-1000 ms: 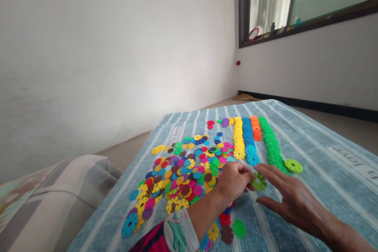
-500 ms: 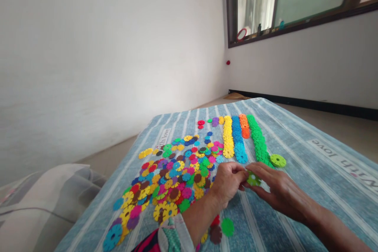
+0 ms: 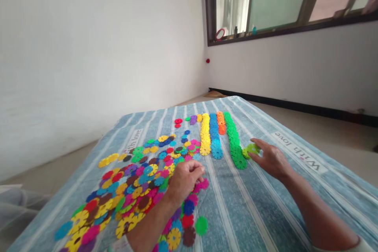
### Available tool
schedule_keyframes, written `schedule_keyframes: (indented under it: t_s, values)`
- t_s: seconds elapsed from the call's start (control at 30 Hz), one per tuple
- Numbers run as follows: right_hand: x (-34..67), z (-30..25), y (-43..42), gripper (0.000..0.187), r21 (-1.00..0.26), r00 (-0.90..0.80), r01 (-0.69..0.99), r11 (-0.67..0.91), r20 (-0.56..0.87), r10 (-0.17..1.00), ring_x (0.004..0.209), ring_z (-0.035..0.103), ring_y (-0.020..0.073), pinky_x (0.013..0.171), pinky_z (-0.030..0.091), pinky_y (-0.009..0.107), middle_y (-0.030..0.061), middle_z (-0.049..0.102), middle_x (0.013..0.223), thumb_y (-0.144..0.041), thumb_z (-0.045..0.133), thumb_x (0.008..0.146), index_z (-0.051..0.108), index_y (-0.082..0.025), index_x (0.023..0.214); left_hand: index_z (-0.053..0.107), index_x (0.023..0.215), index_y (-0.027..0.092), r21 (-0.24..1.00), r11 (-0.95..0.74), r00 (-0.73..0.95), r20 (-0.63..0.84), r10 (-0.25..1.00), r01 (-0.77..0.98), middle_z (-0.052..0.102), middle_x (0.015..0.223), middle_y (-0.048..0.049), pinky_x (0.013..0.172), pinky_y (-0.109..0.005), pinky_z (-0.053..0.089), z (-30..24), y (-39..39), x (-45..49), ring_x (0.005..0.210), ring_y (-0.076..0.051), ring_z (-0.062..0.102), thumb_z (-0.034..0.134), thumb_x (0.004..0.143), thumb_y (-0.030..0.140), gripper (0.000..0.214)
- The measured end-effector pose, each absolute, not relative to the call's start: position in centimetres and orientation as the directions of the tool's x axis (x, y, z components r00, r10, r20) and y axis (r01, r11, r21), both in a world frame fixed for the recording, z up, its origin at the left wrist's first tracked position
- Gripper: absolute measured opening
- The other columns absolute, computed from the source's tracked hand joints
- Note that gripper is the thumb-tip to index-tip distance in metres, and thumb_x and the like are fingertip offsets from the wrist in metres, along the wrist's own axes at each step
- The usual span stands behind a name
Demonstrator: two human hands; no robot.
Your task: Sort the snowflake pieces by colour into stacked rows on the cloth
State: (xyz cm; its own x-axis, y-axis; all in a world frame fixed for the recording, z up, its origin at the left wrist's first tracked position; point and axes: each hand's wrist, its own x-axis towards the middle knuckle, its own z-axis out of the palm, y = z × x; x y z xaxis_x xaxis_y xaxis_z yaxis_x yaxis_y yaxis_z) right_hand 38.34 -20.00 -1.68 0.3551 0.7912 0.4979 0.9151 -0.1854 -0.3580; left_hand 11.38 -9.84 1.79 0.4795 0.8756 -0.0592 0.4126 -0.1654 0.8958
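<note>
Head view: thin green plastic disc (image 3: 250, 151) is lying beside green disc row (image 3: 234, 145) on striped mattress (image 3: 236, 208), touched by spread fingers (image 3: 257, 143) of right hand (image 3: 270, 160). Disc is light, stiff, best taken by bumpy rim. Left hand (image 3: 185, 181) is curled over colored disc pile (image 3: 132, 193); anything held cannot be told.

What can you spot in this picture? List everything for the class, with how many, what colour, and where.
walls: two, white, behind the cover
window: one, dark frame, upper right
curtain: one, white, behind the window glass
floor: one, pale, around the cover
cover: one, blue-striped, printed "With love", in front
loose discs: many, mixed colours, left on the cover
disc rows: four, yellow, blue, orange, green, side by side
green discs: a few, green, beside the green row
left hand: one, closed, over the loose discs
right hand: one, fingers at the green discs
</note>
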Motion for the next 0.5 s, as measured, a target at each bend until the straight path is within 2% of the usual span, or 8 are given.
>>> schedule_keyframes:
  t_s: [0.13,0.5]
  values:
    - [38.3,-1.8,-19.9,0.045,-0.367,0.35,0.911,-0.189,0.444,0.825,0.08,0.068,0.027,0.068,0.052,0.038,0.0099,0.071,0.098,-0.039,0.054,0.081,0.06,-0.016,0.12,0.061,0.063,0.018,0.877,-0.202,0.475,-0.033,0.879,0.436,0.062,0.051,0.0019,0.053,-0.022,0.045,1.4,-9.0,10.4,0.05,-0.013,0.057,0.054,0.07,0.033,0.018]
    - [38.3,-3.3,-19.3,0.041,-0.309,0.285,0.936,-0.166,0.393,0.874,0.095,0.066,0.0287,0.076,0.052,0.039,0.01,0.066,0.115,-0.035,0.05,0.085,0.057,-0.017,0.121,0.059,0.062,0.019,0.771,-0.338,0.469,0.058,0.881,0.54,0.061,0.052,0.0018,0.054,-0.023,0.043,1.4,-7.0,8.2,0.052,-0.013,0.057,0.051,0.072,0.033,0.019]
